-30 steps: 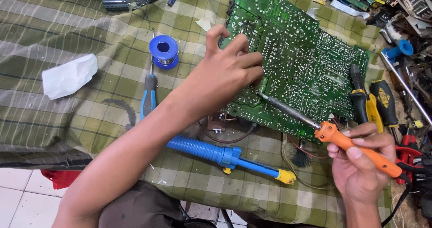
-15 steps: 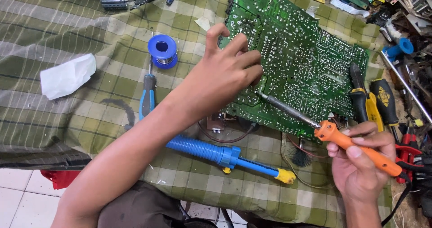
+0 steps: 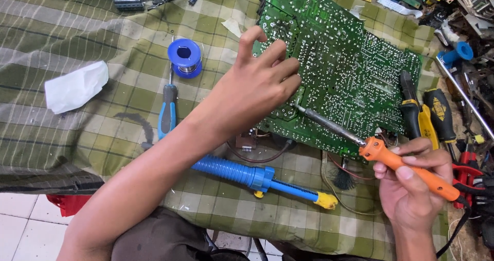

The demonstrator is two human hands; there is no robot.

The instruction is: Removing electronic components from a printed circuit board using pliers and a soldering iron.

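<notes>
Hands working over large green circuit board (image 3: pixel 350 70): left hand (image 3: pixel 252 93) resting on it, fingers spread; right hand (image 3: pixel 417 181) clamped on orange-handled soldering iron (image 3: pixel 391 160). Blue desoldering pump (image 3: pixel 257 177), blue solder spool (image 3: pixel 185 57) lying nearby on checked cloth (image 3: pixel 77 132).

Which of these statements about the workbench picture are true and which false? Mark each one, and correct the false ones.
1. The right hand holds an orange-handled soldering iron. True.
2. The left hand rests on a green circuit board. True.
3. The blue solder spool lies on the circuit board. False: it lies on the checked cloth, left of the board.
4. The blue desoldering pump is in the left hand. False: it lies on the cloth, unheld.
5. A crumpled white tissue lies on the cloth. True.
</notes>
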